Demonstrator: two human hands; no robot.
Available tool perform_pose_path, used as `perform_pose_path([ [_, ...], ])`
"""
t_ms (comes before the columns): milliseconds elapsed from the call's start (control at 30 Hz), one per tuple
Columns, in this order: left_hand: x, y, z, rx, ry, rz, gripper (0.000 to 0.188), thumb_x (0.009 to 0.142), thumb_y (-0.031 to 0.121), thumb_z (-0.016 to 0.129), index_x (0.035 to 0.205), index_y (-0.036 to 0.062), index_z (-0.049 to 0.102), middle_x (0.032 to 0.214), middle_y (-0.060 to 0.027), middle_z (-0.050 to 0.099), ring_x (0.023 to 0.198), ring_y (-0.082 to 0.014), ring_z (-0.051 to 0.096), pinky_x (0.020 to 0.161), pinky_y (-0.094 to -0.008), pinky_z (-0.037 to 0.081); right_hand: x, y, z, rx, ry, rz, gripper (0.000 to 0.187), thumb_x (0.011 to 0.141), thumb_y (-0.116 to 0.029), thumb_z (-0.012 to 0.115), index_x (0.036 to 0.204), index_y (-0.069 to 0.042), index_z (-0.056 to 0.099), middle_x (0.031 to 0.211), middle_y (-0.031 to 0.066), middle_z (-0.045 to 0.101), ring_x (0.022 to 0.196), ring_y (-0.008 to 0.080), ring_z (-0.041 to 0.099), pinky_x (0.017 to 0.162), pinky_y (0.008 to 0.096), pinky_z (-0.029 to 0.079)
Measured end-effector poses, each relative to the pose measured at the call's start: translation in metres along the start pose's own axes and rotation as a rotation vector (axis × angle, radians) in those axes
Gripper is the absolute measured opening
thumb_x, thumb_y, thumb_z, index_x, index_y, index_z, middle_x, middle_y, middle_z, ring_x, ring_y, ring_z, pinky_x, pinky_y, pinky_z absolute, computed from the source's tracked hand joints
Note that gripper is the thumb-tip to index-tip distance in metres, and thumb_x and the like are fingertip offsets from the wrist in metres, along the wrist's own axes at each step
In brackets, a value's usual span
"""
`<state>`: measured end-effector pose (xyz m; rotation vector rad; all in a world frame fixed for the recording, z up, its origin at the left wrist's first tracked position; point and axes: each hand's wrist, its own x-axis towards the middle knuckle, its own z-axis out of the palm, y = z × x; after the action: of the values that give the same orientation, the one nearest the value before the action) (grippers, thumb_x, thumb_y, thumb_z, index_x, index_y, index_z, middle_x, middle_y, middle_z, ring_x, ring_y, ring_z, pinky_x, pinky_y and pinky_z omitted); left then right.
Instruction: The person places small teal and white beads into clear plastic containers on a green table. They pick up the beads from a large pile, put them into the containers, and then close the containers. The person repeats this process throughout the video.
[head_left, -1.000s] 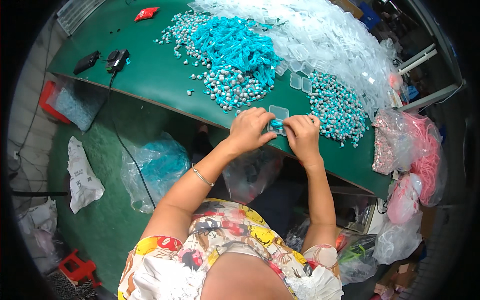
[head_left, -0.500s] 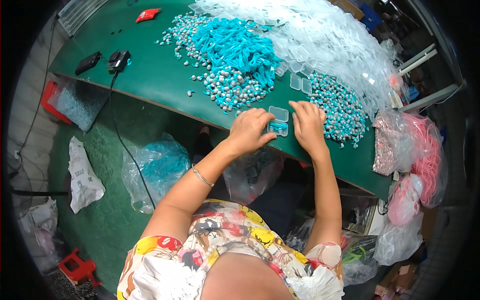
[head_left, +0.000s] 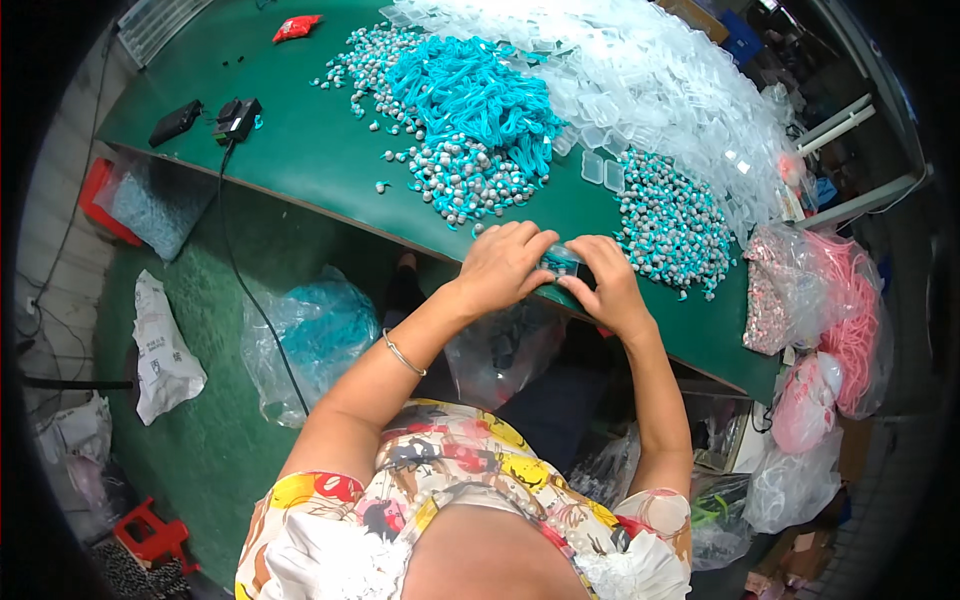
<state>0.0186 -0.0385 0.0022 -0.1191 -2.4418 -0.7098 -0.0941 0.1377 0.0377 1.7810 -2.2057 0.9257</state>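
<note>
A small clear plastic case (head_left: 561, 262) with teal cord inside sits at the table's near edge, between my two hands. My left hand (head_left: 505, 265) grips its left side with thumb and fingers. My right hand (head_left: 608, 285) closes on its right side, the thumb low and the fingers on top. The lid looks folded over, though fingers partly hide it. Beyond my hands lie a heap of teal cords (head_left: 470, 95), a pile of small grey-and-teal pieces (head_left: 465, 180) and a similar pile (head_left: 672, 225) to the right. An open empty case (head_left: 602, 172) rests near that pile.
A large heap of clear cases (head_left: 660, 95) covers the far right of the green table (head_left: 310, 150). A black device (head_left: 237, 120) with a cable, a flat black object (head_left: 175, 124) and a red packet (head_left: 296, 28) lie left. Bagged pink cords (head_left: 850, 320) hang right.
My right hand has come left and down onto the case. The lid, which stood open behind the case, is now folded over toward me. My left hand has barely moved.
</note>
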Motion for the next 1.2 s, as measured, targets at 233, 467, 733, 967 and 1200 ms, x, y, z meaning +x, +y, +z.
perform_pose_path([
  [233,-0.002,-0.005,0.005,-0.1,-0.008,-0.026,0.024,0.089,0.029,0.067,0.096,0.0069,0.064,0.089,-0.01,0.058,0.082,-0.032,0.06,0.071,-0.0432,0.047,-0.01,0.001,0.019,-0.035,0.004,0.033,0.026,0.079,-0.015,0.072,0.101,-0.004,0.064,0.091,0.0097,0.062,0.089,0.0293,0.058,0.086,0.0427,0.038],
  [467,-0.012,0.0,0.004,-0.199,0.06,-0.029,0.019,0.089,0.026,0.066,0.088,0.0073,0.065,0.081,-0.0111,0.057,0.073,-0.0334,0.059,0.064,-0.043,0.047,0.027,0.038,0.001,0.432,-0.08,0.147,0.02,0.086,-0.022,0.069,0.098,-0.007,0.071,0.092,0.0098,0.068,0.087,0.028,0.061,0.073,0.0397,0.046],
  [733,-0.075,0.036,0.038,-0.16,-0.167,0.123,0.024,0.084,0.033,0.071,0.088,0.01,0.065,0.078,-0.0069,0.057,0.071,-0.0263,0.06,0.065,-0.0413,0.046,0.051,0.116,0.009,-0.663,0.017,0.372,0.013,0.081,-0.017,0.071,0.092,-0.01,0.069,0.105,0.0042,0.064,0.111,0.0271,0.053,0.1,0.0583,0.031],
  [967,-0.054,0.023,-0.008,-0.026,0.214,0.082,0.009,0.08,0.013,0.068,0.085,0.0104,0.061,0.073,-0.0067,0.054,0.067,-0.025,0.057,0.06,-0.0395,0.043,0.035,0.034,0.0,-0.578,0.133,0.219,0.01,0.084,-0.019,0.068,0.089,-0.011,0.066,0.092,0.0037,0.065,0.1,0.0251,0.058,0.101,0.0593,0.029],
  [1200,-0.025,-0.028,-0.032,0.224,0.206,-0.191,0.015,0.082,0.008,0.069,0.097,0.0085,0.066,0.085,-0.0085,0.062,0.079,-0.031,0.063,0.067,-0.0424,0.05,0.017,-0.038,0.032,-0.518,0.078,0.096,0.018,0.079,-0.021,0.073,0.089,-0.009,0.064,0.083,0.0073,0.061,0.088,0.0257,0.058,0.093,0.0527,0.035],
])
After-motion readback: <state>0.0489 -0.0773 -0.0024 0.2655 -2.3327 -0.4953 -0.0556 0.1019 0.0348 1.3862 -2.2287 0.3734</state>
